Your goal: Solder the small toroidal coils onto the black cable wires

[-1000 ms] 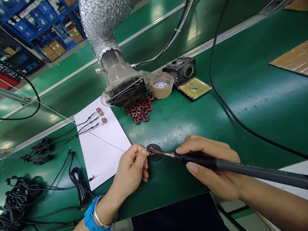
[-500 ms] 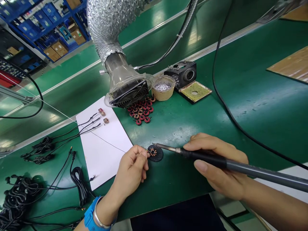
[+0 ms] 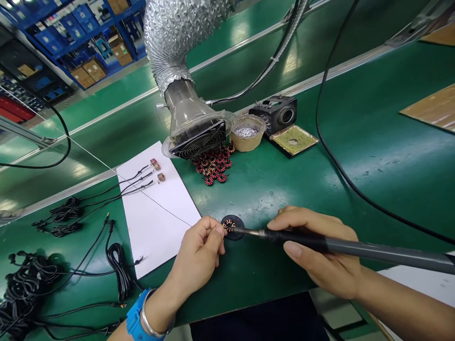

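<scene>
My left hand point(image 3: 202, 251) is closed in a pinch on a thin solder wire point(image 3: 167, 209) that runs in from the upper left. Its fingertips are at the left edge of a small ring-shaped coil point(image 3: 228, 225), possibly touching it. Under the coil lies a round black pad point(image 3: 240, 221) on the green bench. Wrapped round the dark handle of a soldering iron point(image 3: 369, 249), my right hand point(image 3: 320, 255) holds it almost level, pointing left. The iron's tip is over the coil's right side; exact contact is too small to tell.
A fan-fronted fume hood point(image 3: 204, 139) hangs above a heap of red-and-black coils point(image 3: 215, 166). Behind are a solder-filled bowl point(image 3: 248, 142), a black iron stand point(image 3: 273, 113) and a yellow sponge tray point(image 3: 294, 140). Left are white board point(image 3: 159, 237) and black cables point(image 3: 28, 293).
The soldering iron's tip has moved down and left from the pad's upper edge onto the coil. My left hand stays pinched beside the coil. The whole view has shifted slightly.
</scene>
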`<action>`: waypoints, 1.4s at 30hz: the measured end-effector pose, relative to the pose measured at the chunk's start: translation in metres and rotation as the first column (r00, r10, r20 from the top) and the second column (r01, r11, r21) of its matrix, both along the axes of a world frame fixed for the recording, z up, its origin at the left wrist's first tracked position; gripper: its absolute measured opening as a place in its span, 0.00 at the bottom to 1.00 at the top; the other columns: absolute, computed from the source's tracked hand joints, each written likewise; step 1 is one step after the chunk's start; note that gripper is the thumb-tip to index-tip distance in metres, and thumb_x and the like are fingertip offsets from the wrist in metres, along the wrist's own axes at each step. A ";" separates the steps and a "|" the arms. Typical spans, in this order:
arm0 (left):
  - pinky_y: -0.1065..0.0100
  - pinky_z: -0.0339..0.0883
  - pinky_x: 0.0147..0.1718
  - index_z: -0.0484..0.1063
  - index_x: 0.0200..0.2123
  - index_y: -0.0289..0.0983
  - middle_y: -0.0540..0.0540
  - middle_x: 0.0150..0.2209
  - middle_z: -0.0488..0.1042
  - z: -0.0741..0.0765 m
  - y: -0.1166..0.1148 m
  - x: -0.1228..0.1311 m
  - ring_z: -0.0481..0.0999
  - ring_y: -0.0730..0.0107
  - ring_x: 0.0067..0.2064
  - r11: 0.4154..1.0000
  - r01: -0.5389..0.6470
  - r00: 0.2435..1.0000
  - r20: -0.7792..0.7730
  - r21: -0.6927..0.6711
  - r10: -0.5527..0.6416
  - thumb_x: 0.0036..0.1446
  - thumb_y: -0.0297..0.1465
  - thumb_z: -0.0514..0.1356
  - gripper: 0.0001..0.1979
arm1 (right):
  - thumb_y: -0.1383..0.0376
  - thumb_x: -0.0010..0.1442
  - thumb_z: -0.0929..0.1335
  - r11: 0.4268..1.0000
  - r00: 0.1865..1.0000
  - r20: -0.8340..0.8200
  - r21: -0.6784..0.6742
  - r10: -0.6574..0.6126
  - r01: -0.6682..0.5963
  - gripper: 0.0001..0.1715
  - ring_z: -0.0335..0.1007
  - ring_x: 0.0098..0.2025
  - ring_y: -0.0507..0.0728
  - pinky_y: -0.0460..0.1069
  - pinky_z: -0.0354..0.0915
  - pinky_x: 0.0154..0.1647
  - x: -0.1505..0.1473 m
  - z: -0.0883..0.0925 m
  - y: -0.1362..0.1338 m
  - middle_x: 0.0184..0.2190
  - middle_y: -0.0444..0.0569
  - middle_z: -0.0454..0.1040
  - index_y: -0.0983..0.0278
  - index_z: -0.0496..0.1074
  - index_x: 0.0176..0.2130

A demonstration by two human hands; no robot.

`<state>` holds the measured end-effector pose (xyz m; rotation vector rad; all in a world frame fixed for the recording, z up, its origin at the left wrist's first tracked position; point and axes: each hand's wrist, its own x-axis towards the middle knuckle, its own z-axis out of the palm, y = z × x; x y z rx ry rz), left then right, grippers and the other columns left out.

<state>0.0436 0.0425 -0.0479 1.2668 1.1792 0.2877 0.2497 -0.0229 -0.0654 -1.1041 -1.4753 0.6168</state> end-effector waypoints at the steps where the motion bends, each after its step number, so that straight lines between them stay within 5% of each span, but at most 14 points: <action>1: 0.80 0.51 0.15 0.65 0.33 0.37 0.56 0.22 0.65 0.000 0.000 0.000 0.59 0.83 0.17 1.000 0.002 1.000 -0.002 0.000 -0.002 0.64 0.40 0.51 0.13 | 0.62 0.64 0.63 1.000 1.000 0.002 -0.004 0.001 -0.001 0.09 0.63 0.21 0.54 0.50 0.59 0.21 0.000 0.000 0.000 0.23 0.46 0.69 0.61 0.70 0.42; 12: 0.79 0.51 0.15 0.64 0.33 0.37 0.56 0.22 0.65 0.002 0.002 0.000 0.59 0.83 0.18 1.000 0.001 1.000 -0.027 0.004 -0.001 0.64 0.39 0.51 0.12 | 0.62 0.62 0.65 1.000 0.999 -0.030 0.001 -0.030 0.030 0.08 0.65 0.23 0.54 0.50 0.60 0.23 0.006 -0.003 0.000 0.24 0.46 0.70 0.61 0.72 0.40; 15: 0.79 0.51 0.16 0.63 0.32 0.37 0.56 0.22 0.65 0.001 0.002 -0.001 0.59 0.82 0.18 1.000 0.004 0.999 -0.041 -0.003 -0.004 0.63 0.39 0.52 0.12 | 0.62 0.60 0.67 0.976 0.982 0.002 0.110 -0.188 0.187 0.08 0.69 0.28 0.56 0.51 0.63 0.26 0.021 0.003 0.016 0.28 0.47 0.73 0.59 0.74 0.40; 18: 0.79 0.50 0.16 0.63 0.31 0.37 0.56 0.22 0.62 0.002 0.002 -0.002 0.57 0.82 0.18 1.000 0.019 0.999 -0.035 -0.008 -0.020 0.61 0.38 0.55 0.10 | 0.61 0.61 0.67 0.878 0.899 0.070 0.258 -0.432 0.402 0.11 0.71 0.33 0.58 0.54 0.68 0.36 0.046 0.008 0.050 0.35 0.48 0.76 0.55 0.75 0.45; 21: 0.79 0.52 0.17 0.64 0.33 0.37 0.56 0.23 0.61 0.002 0.002 -0.004 0.57 0.82 0.19 0.999 0.033 0.999 -0.016 0.000 -0.033 0.58 0.33 0.56 0.06 | 0.60 0.64 0.66 0.834 0.811 0.209 0.226 -0.546 0.503 0.13 0.72 0.39 0.59 0.57 0.68 0.45 0.069 0.003 0.083 0.39 0.49 0.77 0.54 0.74 0.48; 23: 0.78 0.54 0.18 0.64 0.35 0.37 0.55 0.24 0.63 0.002 0.002 -0.005 0.59 0.82 0.20 0.999 0.038 0.999 -0.010 -0.006 -0.039 0.58 0.32 0.56 0.04 | 0.62 0.62 0.68 0.861 0.823 0.254 0.193 -0.507 0.471 0.13 0.74 0.41 0.58 0.55 0.69 0.45 0.073 -0.004 0.093 0.41 0.50 0.77 0.57 0.75 0.47; 27: 0.77 0.57 0.19 0.65 0.36 0.37 0.53 0.26 0.67 0.001 0.001 -0.006 0.62 0.81 0.21 0.998 0.056 0.998 0.002 -0.007 -0.056 0.60 0.32 0.54 0.05 | 0.65 0.65 0.65 0.896 0.869 0.229 0.181 -0.440 0.406 0.15 0.72 0.25 0.51 0.48 0.70 0.29 0.050 -0.008 0.075 0.33 0.45 0.77 0.59 0.72 0.51; 31: 0.77 0.58 0.21 0.65 0.36 0.37 0.53 0.26 0.67 0.001 0.000 -0.005 0.64 0.80 0.22 0.997 0.079 0.997 0.010 0.017 -0.080 0.62 0.33 0.53 0.05 | 0.67 0.60 0.69 0.983 0.943 0.326 0.182 -0.066 0.006 0.07 0.74 0.30 0.52 0.46 0.70 0.33 0.005 0.001 0.047 0.33 0.44 0.78 0.59 0.74 0.41; 34: 0.76 0.57 0.21 0.64 0.35 0.37 0.53 0.27 0.67 0.002 -0.001 -0.005 0.65 0.79 0.23 0.993 0.106 0.994 0.010 0.053 -0.107 0.63 0.32 0.52 0.06 | 0.73 0.61 0.65 0.952 0.916 0.365 0.179 0.168 -0.247 0.11 0.68 0.29 0.52 0.46 0.65 0.29 -0.019 -0.001 0.044 0.30 0.46 0.76 0.61 0.71 0.43; 42: 0.74 0.56 0.22 0.65 0.35 0.38 0.52 0.27 0.67 0.004 -0.003 -0.005 0.66 0.76 0.24 0.983 0.134 0.989 -0.075 0.129 -0.125 0.65 0.37 0.52 0.10 | 0.77 0.60 0.62 0.933 0.895 0.396 0.196 0.206 -0.302 0.15 0.58 0.27 0.52 0.47 0.58 0.28 -0.025 -0.012 0.049 0.26 0.44 0.69 0.62 0.68 0.44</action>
